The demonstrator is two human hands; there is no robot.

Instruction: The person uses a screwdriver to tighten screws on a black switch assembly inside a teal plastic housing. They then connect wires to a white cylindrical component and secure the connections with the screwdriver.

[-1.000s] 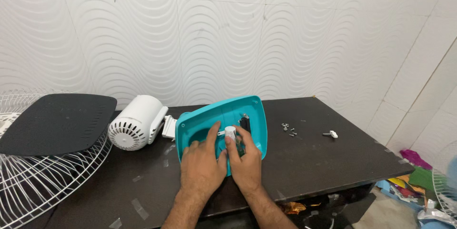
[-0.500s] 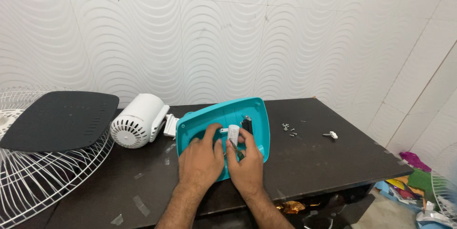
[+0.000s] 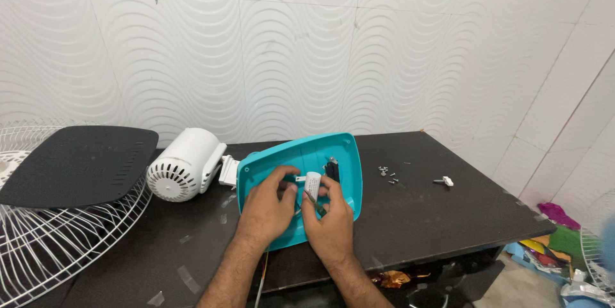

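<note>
Teal plastic tray (image 3: 343, 154), shallow and rounded at the corners, lying tilted on a dark table (image 3: 435, 218) before a white wave-patterned tiled wall (image 3: 307, 45); both hands inside it. Left hand (image 3: 266, 212) resting on the tray floor, thumb and forefinger raised to a small white cylinder (image 3: 312, 186) and touching its left side; right hand (image 3: 330, 225) just beside, fingers pinched on the cylinder's lower end, so that the cylinder is held between the two hands above the tray's middle. Black part (image 3: 331, 168) standing in the tray just behind the cylinder, whether touching it cannot be told. White motor (image 3: 182, 164), vented at its round face, lying on the table just left of the tray; its rear block against the tray's edge. Black panel (image 3: 70, 164) farther left, resting over a white wire grille (image 3: 57, 250) at the table's left end. Screws (image 3: 386, 175) scattered on the table right of the tray; a small white clip (image 3: 443, 181) farther right, well apart from the hands. Coloured clutter (image 3: 551, 244) on the floor at lower right.
</note>
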